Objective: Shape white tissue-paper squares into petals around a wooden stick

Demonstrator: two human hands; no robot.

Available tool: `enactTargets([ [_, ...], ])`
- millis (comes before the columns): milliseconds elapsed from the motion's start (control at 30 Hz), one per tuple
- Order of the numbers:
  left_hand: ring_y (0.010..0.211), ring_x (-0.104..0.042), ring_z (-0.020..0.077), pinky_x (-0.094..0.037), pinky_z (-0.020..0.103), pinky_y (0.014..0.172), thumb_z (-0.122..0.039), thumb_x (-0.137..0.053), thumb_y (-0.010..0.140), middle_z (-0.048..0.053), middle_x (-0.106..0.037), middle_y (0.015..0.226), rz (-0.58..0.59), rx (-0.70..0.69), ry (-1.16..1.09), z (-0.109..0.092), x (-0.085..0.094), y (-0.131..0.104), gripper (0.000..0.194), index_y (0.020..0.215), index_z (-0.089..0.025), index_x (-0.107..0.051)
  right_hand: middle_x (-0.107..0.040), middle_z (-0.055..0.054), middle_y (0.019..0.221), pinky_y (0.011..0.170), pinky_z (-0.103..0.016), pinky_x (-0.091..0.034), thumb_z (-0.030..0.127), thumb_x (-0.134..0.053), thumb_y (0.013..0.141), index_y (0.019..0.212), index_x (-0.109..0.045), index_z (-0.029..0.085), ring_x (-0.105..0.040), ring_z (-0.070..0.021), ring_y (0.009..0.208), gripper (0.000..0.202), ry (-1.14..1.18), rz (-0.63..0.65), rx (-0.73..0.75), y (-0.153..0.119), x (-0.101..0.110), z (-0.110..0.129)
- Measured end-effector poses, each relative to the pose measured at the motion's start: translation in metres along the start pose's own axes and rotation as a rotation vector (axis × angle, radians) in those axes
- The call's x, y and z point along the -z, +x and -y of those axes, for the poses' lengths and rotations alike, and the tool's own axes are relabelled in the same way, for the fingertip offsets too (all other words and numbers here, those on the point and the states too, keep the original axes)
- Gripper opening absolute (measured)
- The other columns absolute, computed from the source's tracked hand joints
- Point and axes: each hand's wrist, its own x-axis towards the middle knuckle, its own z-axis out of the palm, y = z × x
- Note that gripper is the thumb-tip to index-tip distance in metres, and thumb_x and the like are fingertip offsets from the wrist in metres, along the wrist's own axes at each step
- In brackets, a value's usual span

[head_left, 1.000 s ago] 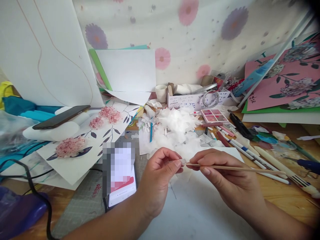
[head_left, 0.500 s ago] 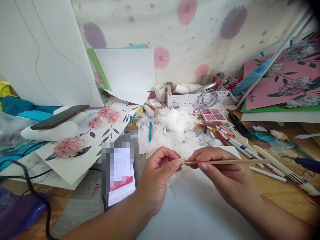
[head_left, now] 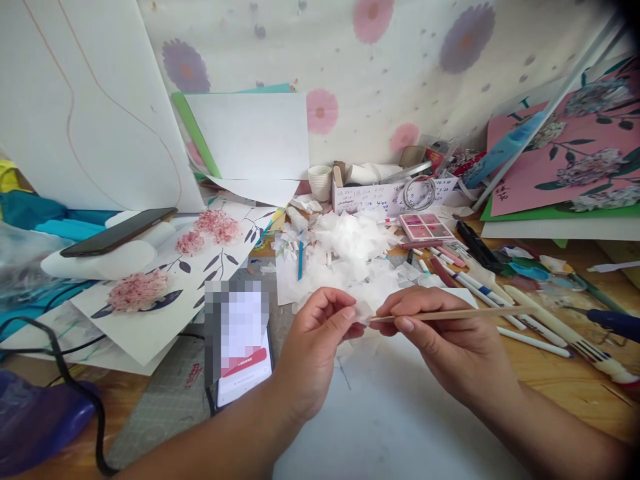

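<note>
My left hand (head_left: 320, 347) pinches a small piece of thin white paper (head_left: 362, 313) between thumb and fingertips. My right hand (head_left: 435, 333) is closed on a thin wooden stick (head_left: 465, 313), held nearly level and pointing left. The stick's left tip meets the edge of the white paper; whether the paper is wrapped round it I cannot tell. Just beyond both hands lies a loose heap of white tissue paper pieces (head_left: 350, 243). A white sheet (head_left: 380, 413) is spread beneath my hands.
To the left, a lit phone (head_left: 245, 373) lies on a grey cutting mat (head_left: 155, 413), near a paper with pink flowers (head_left: 137, 291). Several markers (head_left: 493, 300) and a glue gun (head_left: 613, 325) are at the right. A white box (head_left: 370, 199) and paper cups (head_left: 320, 181) stand behind the heap.
The white paper now shows larger between my hands, which are slightly farther apart. The stick's right end has tilted upward a little. The camera view has shifted slightly.
</note>
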Motion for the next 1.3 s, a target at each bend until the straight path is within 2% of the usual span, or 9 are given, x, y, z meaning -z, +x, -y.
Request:
enactTargets([
  [167, 0.087, -0.06, 0.0174, -0.047, 0.038, 0.085, -0.028, -0.056, 0.091, 0.001, -0.056, 0.102, 0.038, 0.022, -0.011, 0.001, 0.0, -0.001, 0.008, 0.097, -0.022, -0.055, -0.068, -0.002, 0.089, 0.069, -0.028, -0.056, 0.015, -0.061, 0.09, 0.096, -0.069, 0.026, -0.066, -0.0145, 0.076, 0.015, 0.07, 0.027, -0.029, -0.001, 0.003, -0.003],
  [267, 0.11, -0.052, 0.0211, -0.039, 0.039, 0.097, -0.028, -0.058, 0.089, 0.002, -0.052, 0.119, -0.002, -0.155, 0.213, 0.001, 0.006, -0.003, 0.009, 0.097, -0.025, -0.056, -0.069, -0.001, 0.089, 0.071, -0.029, -0.058, 0.015, -0.06, 0.09, 0.095, -0.069, 0.027, -0.068, -0.0152, 0.078, 0.015, 0.138, 0.026, -0.053, -0.001, 0.003, -0.004],
  [367, 0.121, -0.044, 0.0235, -0.03, 0.039, 0.104, -0.024, -0.066, 0.08, 0.002, -0.049, 0.121, 0.018, -0.348, 0.538, -0.003, 0.01, -0.004, 0.01, 0.088, -0.024, -0.061, -0.069, -0.001, 0.089, 0.073, -0.027, -0.059, 0.015, -0.061, 0.09, 0.096, -0.069, 0.027, -0.069, -0.0143, 0.079, 0.016, 0.172, 0.031, -0.077, -0.001, 0.002, -0.003],
  [467, 0.117, -0.047, 0.0243, -0.03, 0.039, 0.102, -0.025, -0.068, 0.076, 0.004, -0.05, 0.118, 0.053, -0.331, 0.686, -0.005, 0.011, -0.003, 0.009, 0.084, -0.023, -0.064, -0.069, -0.001, 0.088, 0.075, -0.026, -0.059, 0.016, -0.062, 0.09, 0.096, -0.07, 0.027, -0.068, -0.0132, 0.08, 0.015, 0.177, 0.05, -0.086, 0.0, 0.002, -0.001],
  [733, 0.094, -0.055, 0.017, -0.039, 0.028, 0.077, -0.026, -0.061, 0.082, 0.0, -0.058, 0.107, -0.054, -0.165, 0.544, -0.002, 0.012, 0.002, 0.01, 0.072, -0.021, -0.061, -0.067, 0.0, 0.087, 0.074, -0.023, -0.059, 0.018, -0.064, 0.089, 0.094, -0.069, 0.028, -0.069, -0.0114, 0.078, 0.012, 0.167, 0.116, -0.111, 0.002, 0.004, 0.0],
  [900, 0.095, -0.054, 0.0156, -0.038, 0.026, 0.082, -0.026, -0.062, 0.081, 0.0, -0.06, 0.099, -0.173, -0.212, 0.438, -0.001, 0.013, 0.007, 0.012, 0.07, -0.019, -0.06, -0.068, 0.0, 0.084, 0.071, -0.018, -0.056, 0.022, -0.065, 0.088, 0.089, -0.069, 0.026, -0.067, -0.0096, 0.076, 0.006, 0.123, 0.152, -0.163, 0.004, 0.009, 0.0],
  [1000, 0.092, -0.054, 0.0142, -0.039, 0.024, 0.077, -0.028, -0.064, 0.08, -0.001, -0.061, 0.096, -0.241, -0.24, 0.403, -0.001, 0.015, 0.012, 0.011, 0.075, -0.019, -0.061, -0.067, -0.001, 0.082, 0.068, -0.018, -0.054, 0.023, -0.065, 0.088, 0.084, -0.069, 0.023, -0.066, -0.0097, 0.075, 0.006, 0.056, 0.205, -0.212, 0.007, 0.013, -0.001],
  [1167, 0.078, -0.053, 0.0129, -0.041, 0.023, 0.066, -0.032, -0.061, 0.082, -0.001, -0.06, 0.087, -0.334, -0.309, 0.423, 0.001, 0.019, 0.017, 0.014, 0.082, -0.019, -0.06, -0.066, -0.005, 0.081, 0.066, -0.026, -0.054, 0.027, -0.062, 0.087, 0.079, -0.068, 0.018, -0.064, -0.0145, 0.073, 0.014, -0.114, 0.322, -0.284, 0.01, 0.019, -0.003],
  [1300, 0.086, -0.057, 0.0156, -0.043, 0.027, 0.078, -0.033, -0.059, 0.084, 0.001, -0.061, 0.091, -0.358, -0.408, 0.547, 0.002, 0.024, 0.02, 0.014, 0.085, -0.019, -0.061, -0.066, -0.006, 0.083, 0.066, -0.029, -0.053, 0.029, -0.061, 0.084, 0.075, -0.068, 0.017, -0.067, -0.0171, 0.073, 0.017, -0.212, 0.283, -0.334, 0.014, 0.021, -0.012],
])
